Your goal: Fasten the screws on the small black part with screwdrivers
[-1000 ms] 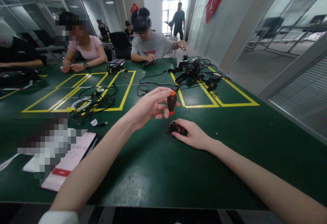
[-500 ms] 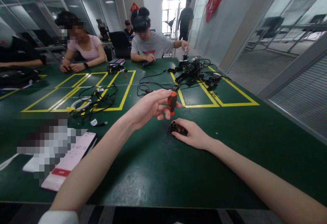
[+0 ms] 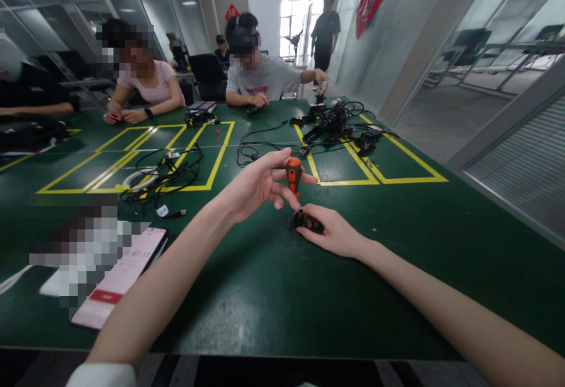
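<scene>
An orange and dark grey screwdriver (image 3: 293,176) stands upright, tip down, over a small black part (image 3: 299,220) on the green table. My left hand (image 3: 265,184) is loosely around its handle, with some fingers stretched behind and one low by the shaft. The uppermost digit is lifted off the handle's top. My right hand (image 3: 331,229) is closed around the black part from the right and keeps it against the table. A short round tube rises from that part. Its underside and the screwdriver's tip are hidden or too small to make out.
Black cables (image 3: 170,178) lie coiled at the left, and a larger cable heap (image 3: 335,122) sits back right. A phone (image 3: 121,278) rests near my left forearm. Yellow tape (image 3: 415,180) marks the green table (image 3: 353,322). Co-workers sit across, and a person (image 3: 324,31) stands behind.
The screwdriver handle has turned, showing more orange, and shifted slightly left. My left hand's fingers have loosened and spread around it. My right hand stays on the black part.
</scene>
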Demonstrator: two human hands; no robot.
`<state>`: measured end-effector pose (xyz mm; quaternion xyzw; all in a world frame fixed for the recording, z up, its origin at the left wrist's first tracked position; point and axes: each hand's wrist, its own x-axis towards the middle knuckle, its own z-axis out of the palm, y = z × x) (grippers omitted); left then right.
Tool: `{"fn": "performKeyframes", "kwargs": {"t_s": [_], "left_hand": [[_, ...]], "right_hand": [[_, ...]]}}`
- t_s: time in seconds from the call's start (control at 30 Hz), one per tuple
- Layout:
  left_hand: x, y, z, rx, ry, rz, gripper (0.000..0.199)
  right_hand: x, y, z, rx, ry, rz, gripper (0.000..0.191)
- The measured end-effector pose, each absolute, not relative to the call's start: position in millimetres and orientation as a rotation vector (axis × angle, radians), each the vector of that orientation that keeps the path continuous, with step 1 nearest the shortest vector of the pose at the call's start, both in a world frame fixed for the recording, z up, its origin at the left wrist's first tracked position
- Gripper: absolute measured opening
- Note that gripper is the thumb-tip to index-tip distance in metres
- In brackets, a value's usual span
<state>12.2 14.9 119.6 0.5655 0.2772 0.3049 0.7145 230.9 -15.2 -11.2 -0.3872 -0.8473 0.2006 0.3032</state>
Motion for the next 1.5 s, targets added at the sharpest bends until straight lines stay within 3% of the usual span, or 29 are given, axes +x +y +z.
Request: {"fn": "performKeyframes", "kwargs": {"t_s": [0.1,0.4,0.63,1.03,1.23,1.5], "left_hand": [[12.5,15.9,117.6,1.26,0.633,0.712,0.042],[11.9,13.2,116.7,1.334,0.661,0.725,0.052],[11.7,16.6,115.9,1.258,0.628,0.671,0.044],[11.7,14.8,115.8,1.273,0.59,0.694,0.051],[11.6,16.6,112.5,1.269,0.581,0.702,0.039],[11.5,11.1,116.2,1.338,0.617,0.689,0.047]], "right_hand": [[231.0,-14.8,-12.4,-1.034,-2.249,0.528,0.013],[231.4,-14.8,-13.0,-1.024,-2.248,0.51,0.012],[231.1,-14.9,-12.7,-1.014,-2.251,0.505,0.012],[230.7,-14.8,-10.6,-1.024,-2.257,0.527,0.01],[230.5,-15.4,-11.1,-1.037,-2.243,0.532,0.011],[231.1,-15.8,-9.2,-1.037,-2.248,0.542,0.014]]}}
